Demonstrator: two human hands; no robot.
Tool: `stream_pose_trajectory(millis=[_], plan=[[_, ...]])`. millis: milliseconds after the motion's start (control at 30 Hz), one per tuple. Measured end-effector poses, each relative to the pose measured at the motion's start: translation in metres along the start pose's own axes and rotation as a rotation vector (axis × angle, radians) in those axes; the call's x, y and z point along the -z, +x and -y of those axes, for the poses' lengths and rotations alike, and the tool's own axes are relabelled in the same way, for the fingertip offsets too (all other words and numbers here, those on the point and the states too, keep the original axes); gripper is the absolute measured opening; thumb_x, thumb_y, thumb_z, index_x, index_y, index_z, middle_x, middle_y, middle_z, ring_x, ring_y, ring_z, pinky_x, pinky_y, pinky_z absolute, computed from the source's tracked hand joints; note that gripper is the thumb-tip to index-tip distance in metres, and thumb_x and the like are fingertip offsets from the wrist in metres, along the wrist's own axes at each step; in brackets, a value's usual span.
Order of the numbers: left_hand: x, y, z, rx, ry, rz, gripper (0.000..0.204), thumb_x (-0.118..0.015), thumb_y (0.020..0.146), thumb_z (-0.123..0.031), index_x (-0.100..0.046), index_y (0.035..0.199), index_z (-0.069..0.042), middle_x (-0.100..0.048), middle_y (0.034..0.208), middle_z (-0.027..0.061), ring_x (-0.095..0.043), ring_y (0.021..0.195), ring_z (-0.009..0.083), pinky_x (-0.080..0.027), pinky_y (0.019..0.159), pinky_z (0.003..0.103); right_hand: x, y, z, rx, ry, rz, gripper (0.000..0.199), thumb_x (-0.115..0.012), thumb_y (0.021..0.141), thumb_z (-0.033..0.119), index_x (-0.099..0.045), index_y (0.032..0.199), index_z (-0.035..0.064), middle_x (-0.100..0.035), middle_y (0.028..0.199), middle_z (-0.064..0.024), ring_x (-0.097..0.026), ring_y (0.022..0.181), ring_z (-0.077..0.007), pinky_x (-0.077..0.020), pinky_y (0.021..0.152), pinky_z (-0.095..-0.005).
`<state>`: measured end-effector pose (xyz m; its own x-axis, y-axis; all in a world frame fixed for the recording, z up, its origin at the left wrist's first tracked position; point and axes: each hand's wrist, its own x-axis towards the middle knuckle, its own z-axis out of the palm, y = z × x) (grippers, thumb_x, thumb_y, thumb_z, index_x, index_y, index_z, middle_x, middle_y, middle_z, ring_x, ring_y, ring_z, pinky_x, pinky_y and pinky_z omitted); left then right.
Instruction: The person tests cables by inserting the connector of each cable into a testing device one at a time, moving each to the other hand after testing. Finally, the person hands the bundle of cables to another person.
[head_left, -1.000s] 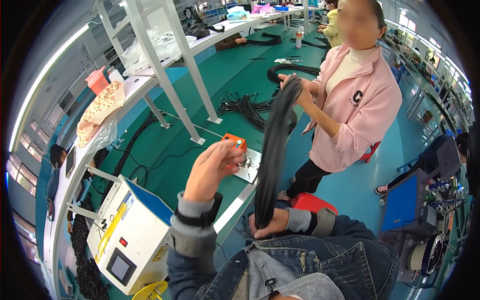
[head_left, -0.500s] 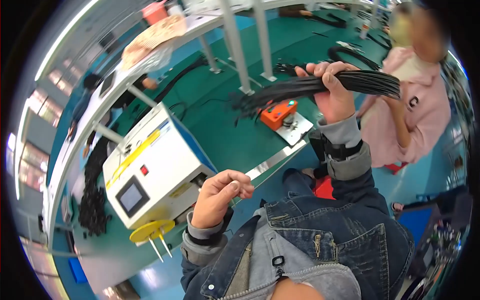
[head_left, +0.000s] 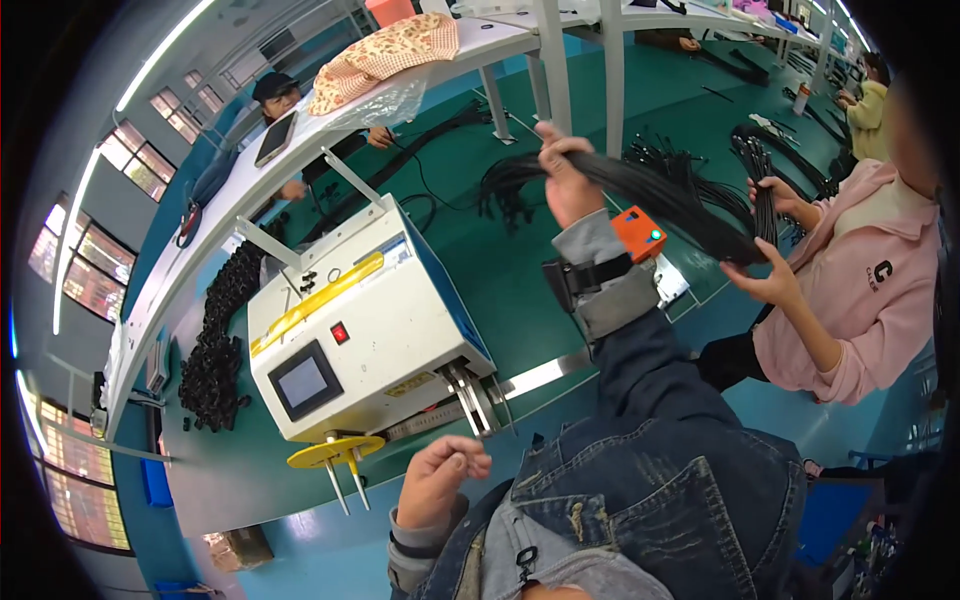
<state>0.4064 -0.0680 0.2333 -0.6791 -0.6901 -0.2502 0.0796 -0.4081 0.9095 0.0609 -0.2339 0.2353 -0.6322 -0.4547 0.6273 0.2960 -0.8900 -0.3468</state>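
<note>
My right hand (head_left: 568, 185) is raised over the green bench (head_left: 470, 250), its fingers wrapped round a long bundle of black cables (head_left: 670, 205). The loose ends fan out to the left of my hand, and the rest sags to the right. There the bundle's right end meets the hand of a co-worker (head_left: 765, 278), whose other hand grips a second black cable bundle (head_left: 765, 205). Low in front of a white machine with a small screen (head_left: 365, 325), my left hand (head_left: 440, 482) is curled closed, with nothing visible in it.
An orange device (head_left: 638, 234) stands below my right forearm. A yellow reel (head_left: 335, 452) juts from the machine's front. Black parts lie heaped (head_left: 212, 360) at left. Across the bench runs a raised shelf with a patterned cloth (head_left: 385, 60) and a phone (head_left: 276, 138). Another person sits beyond.
My right hand has swung the cable bundle leftward and its right end has dropped to the co-worker's hand. My left hand has lowered away from the machine. The whole view has shifted.
</note>
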Motion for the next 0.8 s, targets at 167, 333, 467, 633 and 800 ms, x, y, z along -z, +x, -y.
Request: stream_pose_trajectory(millis=[167,333,467,633,800], plan=[[0.008,-0.003,0.007,0.088,-0.067,-0.072,0.026,-0.048,0.082,-0.021,-0.049,0.095,0.002,-0.056,0.086,0.0116,-0.053,0.075,0.0176,-0.043,0.069,0.029,0.038,-0.040,-0.068,-0.199,-0.139,0.172,0.018,-0.054,0.070,-0.009,-0.050,0.077,0.0070,-0.052,0.109,-0.0134,-0.049,0.087,-0.0150,-0.0384,0.078,-0.0258],[0.024,0.002,0.016,0.120,-0.168,-0.095,0.029,-0.049,0.082,-0.024,-0.048,0.095,0.002,-0.056,0.084,0.0119,-0.054,0.075,0.0184,-0.044,0.069,0.029,0.047,-0.120,-0.084,-0.395,-0.334,0.095,0.018,-0.051,0.075,-0.005,-0.047,0.085,0.0088,-0.048,0.114,-0.0111,-0.051,0.083,-0.0174,-0.0358,0.084,-0.0262],[0.036,0.010,0.035,0.133,-0.217,-0.087,0.030,-0.050,0.082,-0.025,-0.048,0.095,0.002,-0.056,0.084,0.0126,-0.054,0.074,0.0188,-0.044,0.068,0.029,0.033,-0.185,-0.049,-1.114,-0.190,-0.475,0.032,-0.059,0.077,0.020,-0.047,0.106,0.0140,-0.033,0.125,-0.0049,-0.041,0.104,-0.0209,-0.0325,0.089,-0.0361],[0.036,0.045,0.044,0.217,-0.221,0.012,0.031,-0.050,0.082,-0.025,-0.047,0.095,0.003,-0.056,0.084,0.0132,-0.053,0.074,0.0189,-0.044,0.067,0.029,0.087,-0.233,-0.048,-1.252,0.139,-0.783,0.063,-0.060,0.073,0.040,-0.028,0.125,0.0223,-0.023,0.131,-0.0120,-0.027,0.118,-0.0263,-0.0261,0.096,-0.0433],[0.020,0.061,0.037,0.329,-0.207,0.032,0.025,-0.047,0.085,-0.022,-0.049,0.097,-0.001,-0.057,0.083,0.0076,-0.053,0.072,0.0139,-0.042,0.065,0.024,0.107,-0.230,-0.086,-1.195,0.189,-0.798,0.074,-0.059,0.072,0.043,-0.021,0.127,0.0123,-0.021,0.131,-0.0135,-0.025,0.120,-0.0267,-0.0248,0.097,-0.0421]])
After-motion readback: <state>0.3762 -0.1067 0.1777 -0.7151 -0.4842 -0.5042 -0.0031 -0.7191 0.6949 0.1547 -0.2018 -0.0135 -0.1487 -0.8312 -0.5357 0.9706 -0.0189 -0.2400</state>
